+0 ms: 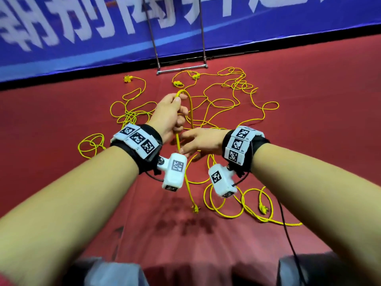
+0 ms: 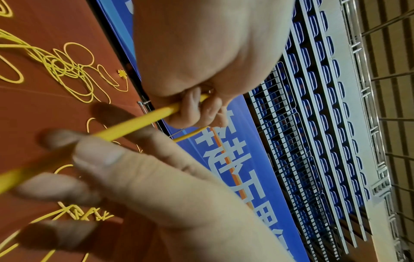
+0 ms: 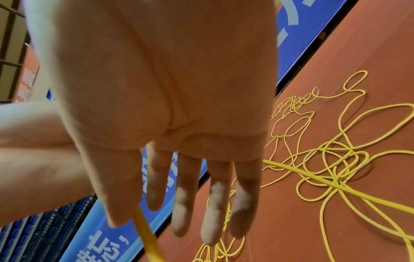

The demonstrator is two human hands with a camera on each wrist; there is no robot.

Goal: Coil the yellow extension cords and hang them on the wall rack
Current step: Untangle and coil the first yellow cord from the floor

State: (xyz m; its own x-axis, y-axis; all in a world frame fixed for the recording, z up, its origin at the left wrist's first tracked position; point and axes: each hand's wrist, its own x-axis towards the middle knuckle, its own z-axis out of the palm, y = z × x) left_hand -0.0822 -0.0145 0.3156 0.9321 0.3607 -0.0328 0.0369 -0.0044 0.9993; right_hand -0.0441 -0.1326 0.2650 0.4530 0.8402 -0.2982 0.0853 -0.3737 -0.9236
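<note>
Several thin yellow extension cords (image 1: 222, 100) lie tangled on the red floor. My left hand (image 1: 171, 114) grips one yellow cord (image 1: 190, 106) in a raised fist, and the cord arches over the top of it in a narrow loop. In the left wrist view its curled fingers (image 2: 197, 109) close round that cord (image 2: 139, 124). Just below, my right hand (image 1: 202, 141) reaches across with straight fingers and touches the same strand; in the right wrist view the palm (image 3: 168, 88) is flat and the cord (image 3: 147, 235) passes by the thumb. The strand's plug (image 1: 195, 209) hangs near the floor.
A metal rack frame (image 1: 181, 69) stands against the blue banner wall (image 1: 82, 38) straight ahead, its foot bar on the floor. Other plugs (image 1: 127, 78) lie by the wall. Loose loops (image 1: 90, 145) spread left and right. My knees are at the bottom edge.
</note>
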